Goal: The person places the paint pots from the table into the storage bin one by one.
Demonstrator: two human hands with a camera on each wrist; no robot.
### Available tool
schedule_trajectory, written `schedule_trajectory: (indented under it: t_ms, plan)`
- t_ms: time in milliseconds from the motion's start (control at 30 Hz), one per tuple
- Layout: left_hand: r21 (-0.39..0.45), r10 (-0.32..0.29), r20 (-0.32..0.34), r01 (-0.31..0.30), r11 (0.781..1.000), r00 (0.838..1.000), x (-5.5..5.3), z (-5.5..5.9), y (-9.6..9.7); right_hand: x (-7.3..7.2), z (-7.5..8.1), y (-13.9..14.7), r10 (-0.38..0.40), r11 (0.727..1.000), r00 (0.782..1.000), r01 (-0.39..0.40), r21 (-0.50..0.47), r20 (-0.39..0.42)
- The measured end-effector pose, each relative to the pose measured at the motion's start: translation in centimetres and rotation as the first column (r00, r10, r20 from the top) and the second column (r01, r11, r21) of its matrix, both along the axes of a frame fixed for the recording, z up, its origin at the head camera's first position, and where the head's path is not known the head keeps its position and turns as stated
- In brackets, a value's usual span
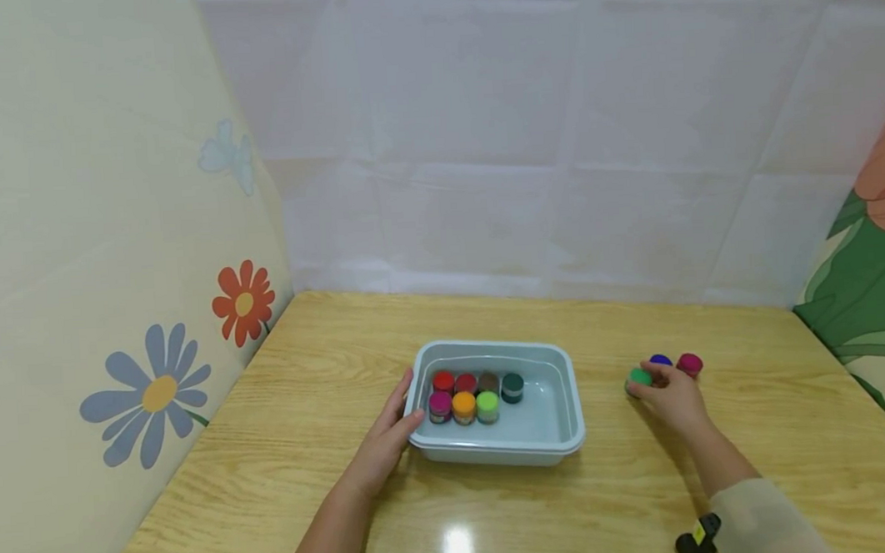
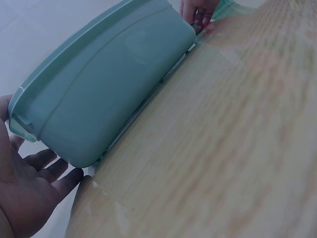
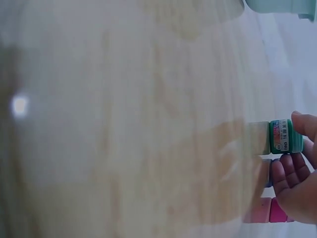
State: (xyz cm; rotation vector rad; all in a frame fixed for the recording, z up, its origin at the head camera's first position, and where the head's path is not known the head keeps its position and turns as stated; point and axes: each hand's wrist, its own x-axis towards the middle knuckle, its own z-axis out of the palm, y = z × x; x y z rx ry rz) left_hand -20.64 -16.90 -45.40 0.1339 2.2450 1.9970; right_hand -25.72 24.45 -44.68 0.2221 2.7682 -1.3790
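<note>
A pale blue-green plastic basin stands mid-table, with several small paint jars inside, among them an orange one and a light green one. My left hand holds the basin's left end, thumb over the rim and fingers against the outside wall. Off to the right, my right hand pinches a green paint jar between thumb and fingers; its base appears to be on the table. Close behind that hand are a blue jar, partly hidden, and a magenta jar.
The wooden table meets a white cloth backdrop behind. Flower-printed sheets flank it on both sides. A black device is at the right sleeve.
</note>
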Motion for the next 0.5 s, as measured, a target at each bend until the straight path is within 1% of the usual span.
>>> schedule_trajectory:
  t_ms: [267,433,500]
  plan:
    - [0.027,-0.003,-0.009,0.003,1.0,1.0,-0.1,-0.1,0.1,0.1,0.5,-0.2,0.025,0.998,0.999,-0.024,-0.052,0.034]
    - [0.03,-0.003,-0.002,0.003,1.0,1.0,-0.1,-0.2,0.0,0.1,1.3,-0.4,0.045,0.996,0.999,-0.044,-0.081,0.009]
    - [0.029,-0.003,0.001,0.003,1.0,1.0,-0.1,-0.2,0.0,0.1,1.8,-0.7,0.049,0.996,0.999,-0.05,-0.074,-0.007]
